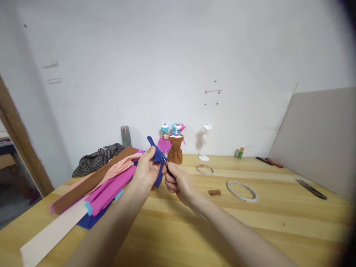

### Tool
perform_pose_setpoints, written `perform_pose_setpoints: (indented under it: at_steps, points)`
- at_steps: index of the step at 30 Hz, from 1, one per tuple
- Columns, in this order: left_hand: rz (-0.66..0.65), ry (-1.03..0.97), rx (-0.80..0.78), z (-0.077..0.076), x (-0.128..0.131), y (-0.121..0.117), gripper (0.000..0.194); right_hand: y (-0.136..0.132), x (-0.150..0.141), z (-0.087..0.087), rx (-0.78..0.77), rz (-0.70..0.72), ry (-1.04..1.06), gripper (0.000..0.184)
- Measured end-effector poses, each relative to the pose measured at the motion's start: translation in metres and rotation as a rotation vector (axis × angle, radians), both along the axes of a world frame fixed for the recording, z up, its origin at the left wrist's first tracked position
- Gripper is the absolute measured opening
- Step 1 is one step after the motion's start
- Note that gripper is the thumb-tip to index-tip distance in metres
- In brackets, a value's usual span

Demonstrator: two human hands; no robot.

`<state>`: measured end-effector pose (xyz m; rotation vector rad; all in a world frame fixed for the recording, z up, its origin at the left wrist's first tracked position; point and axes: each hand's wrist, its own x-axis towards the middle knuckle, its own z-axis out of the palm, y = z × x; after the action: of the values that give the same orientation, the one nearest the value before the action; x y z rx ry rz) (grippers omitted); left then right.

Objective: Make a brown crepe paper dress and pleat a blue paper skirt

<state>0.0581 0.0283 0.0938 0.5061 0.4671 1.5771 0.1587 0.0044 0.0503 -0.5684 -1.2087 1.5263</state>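
Observation:
Pinched in my left hand (147, 167) is a gathered piece of blue crepe paper (158, 154), held up above the table. My right hand (178, 181) is closed around the dark handles of a small pair of scissors (166, 163). The blades point up and left and touch the blue crepe paper; whether they are open or closed I cannot tell. More blue paper hangs down behind my hands. Just beyond them stands a small dress form in a brown crepe-paper dress (175, 150), beside another with a pink skirt (164, 144).
Folded crepe-paper strips (94, 181) and a striped cloth (98, 159) lie at the left, near a thermos (126, 135). A bare white dress stand (204, 158), tape rings (228, 187), brown scraps (214, 193), a green bottle (240, 153) and larger scissors (311, 189) are rightward.

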Motion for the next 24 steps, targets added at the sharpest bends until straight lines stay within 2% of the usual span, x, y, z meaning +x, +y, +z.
perform_pose_setpoints:
  at_steps: [16,24]
  points:
    - [-0.024,0.011,-0.015,-0.0027,-0.0036,0.0046,0.008,-0.0024,-0.002,0.0005,-0.007,-0.014,0.003,0.038]
    - [-0.066,0.044,-0.015,-0.0009,-0.0065,0.0043,0.014,-0.0023,-0.0026,0.0013,-0.038,-0.015,0.025,0.044]
